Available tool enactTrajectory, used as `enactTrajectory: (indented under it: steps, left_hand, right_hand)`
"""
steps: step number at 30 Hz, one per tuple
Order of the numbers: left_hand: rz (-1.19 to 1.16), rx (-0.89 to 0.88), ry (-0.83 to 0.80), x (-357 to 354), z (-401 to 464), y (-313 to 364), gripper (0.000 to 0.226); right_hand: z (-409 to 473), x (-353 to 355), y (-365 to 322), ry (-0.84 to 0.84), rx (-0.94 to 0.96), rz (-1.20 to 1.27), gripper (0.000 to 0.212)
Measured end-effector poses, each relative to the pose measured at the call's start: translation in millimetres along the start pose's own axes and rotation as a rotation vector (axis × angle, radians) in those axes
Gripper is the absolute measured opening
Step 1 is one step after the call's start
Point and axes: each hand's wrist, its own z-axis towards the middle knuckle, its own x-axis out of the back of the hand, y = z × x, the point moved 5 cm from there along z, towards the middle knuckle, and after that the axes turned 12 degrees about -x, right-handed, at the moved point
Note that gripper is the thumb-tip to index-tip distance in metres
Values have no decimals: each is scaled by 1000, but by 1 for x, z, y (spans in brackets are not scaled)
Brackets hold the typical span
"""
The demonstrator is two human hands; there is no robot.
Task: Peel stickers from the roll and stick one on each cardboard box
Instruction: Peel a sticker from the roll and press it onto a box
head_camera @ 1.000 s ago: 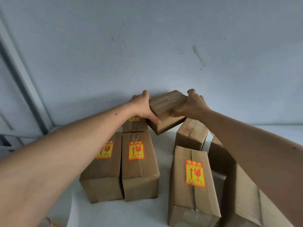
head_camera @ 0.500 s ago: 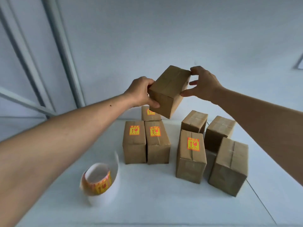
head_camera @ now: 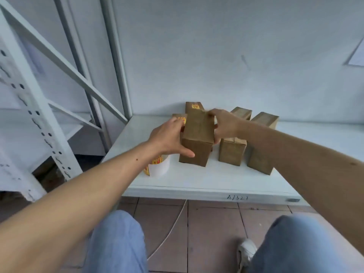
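Brown cardboard box (head_camera: 198, 137), plain and sharp-cornered, gripped on both sides above the white shelf (head_camera: 197, 180): left hand (head_camera: 169, 138) curled round its left face with thumb along the near edge, right hand (head_camera: 224, 123) pinching its far right corner. Sticker roll (head_camera: 157, 166) standing just left near the shelf's front edge, part hidden by the left wrist. Further boxes (head_camera: 232, 152) to the right and behind, two with yellow stickers (head_camera: 195, 106), bare shelf open near and right; pale wall, grey perforated rack (head_camera: 39, 115) left.
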Motion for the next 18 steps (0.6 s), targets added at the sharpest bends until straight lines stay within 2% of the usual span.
enactTrajectory:
  steps: [3, 7, 10, 15, 18]
  left_hand:
    - [12, 40, -84, -24, -21, -2, 83]
    - [-1, 99, -120, -59, -37, -16, 81]
    - [114, 129, -111, -77, -38, -26, 81]
    - [170, 111, -67, -88, -32, -36, 75]
    - [218, 8, -49, -78, -30, -42, 80]
  right_hand:
    - [-7, -33, 6, -57, -39, -31, 84]
    - [-3, -68, 14, -110, -56, -36, 74]
    - [1, -83, 18, -150, -43, 62, 82]
    - [1, -93, 20, -346, -8, 97, 112]
    - [8, -90, 21, -240, -15, 21, 113]
